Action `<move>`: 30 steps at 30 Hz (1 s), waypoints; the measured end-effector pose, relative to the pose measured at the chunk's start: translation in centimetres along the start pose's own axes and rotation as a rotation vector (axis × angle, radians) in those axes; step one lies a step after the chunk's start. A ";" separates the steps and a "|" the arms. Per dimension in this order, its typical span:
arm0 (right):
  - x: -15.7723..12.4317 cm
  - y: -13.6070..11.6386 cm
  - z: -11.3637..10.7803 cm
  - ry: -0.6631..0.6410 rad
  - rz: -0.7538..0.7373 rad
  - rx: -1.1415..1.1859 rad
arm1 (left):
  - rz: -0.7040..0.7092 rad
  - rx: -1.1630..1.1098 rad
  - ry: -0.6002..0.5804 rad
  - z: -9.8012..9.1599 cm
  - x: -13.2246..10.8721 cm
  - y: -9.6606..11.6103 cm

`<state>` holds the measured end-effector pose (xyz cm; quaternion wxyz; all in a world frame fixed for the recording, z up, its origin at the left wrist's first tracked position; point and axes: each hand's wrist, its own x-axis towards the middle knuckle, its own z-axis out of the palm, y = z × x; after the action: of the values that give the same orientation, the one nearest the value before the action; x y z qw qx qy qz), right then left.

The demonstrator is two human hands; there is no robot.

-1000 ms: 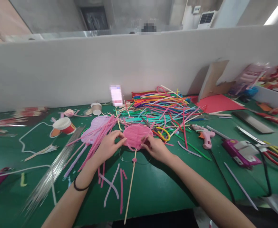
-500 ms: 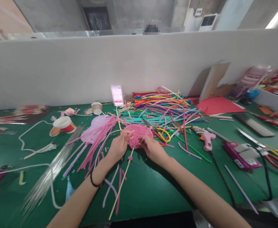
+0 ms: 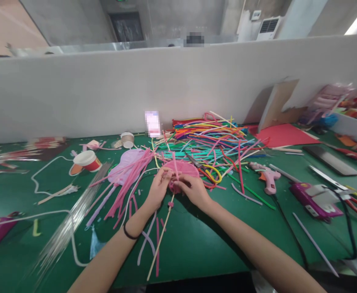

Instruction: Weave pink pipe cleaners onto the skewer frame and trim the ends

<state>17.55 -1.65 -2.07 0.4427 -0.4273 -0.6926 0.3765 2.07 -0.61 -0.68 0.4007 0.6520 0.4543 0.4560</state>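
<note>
A round pink fan-like piece lies in front of me on a thin wooden stick, with a small pink bead-like coil round the stick. Over its lower part, my left hand is closed in a pinch on a pink pipe cleaner that stands up between the hands. My right hand pinches the same pipe cleaner from the other side, fingertips close to the left ones. Exactly where the strip meets the pink piece is hidden by my fingers. Scissors with yellow handles lie just beyond my right hand.
A heap of coloured pipe cleaners lies at the back. Leftward are a lilac fan-like piece, a paper cup and thin wires. To the right lie a pink glue gun and a purple power strip.
The pink pipe cleaner, slanting near my right hand before, now stands upright between both hands. My hands have come closer together. The whole view has shifted slightly.
</note>
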 end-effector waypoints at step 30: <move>-1.3 1.1 0.4 -0.018 -0.102 -0.367 | 0.524 0.914 -0.310 -4.1 -0.4 -0.6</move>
<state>17.75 -2.49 -3.56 0.3699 -0.4617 -0.7743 0.2248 -2.07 -0.38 -0.29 0.0118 0.9104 0.3644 0.1952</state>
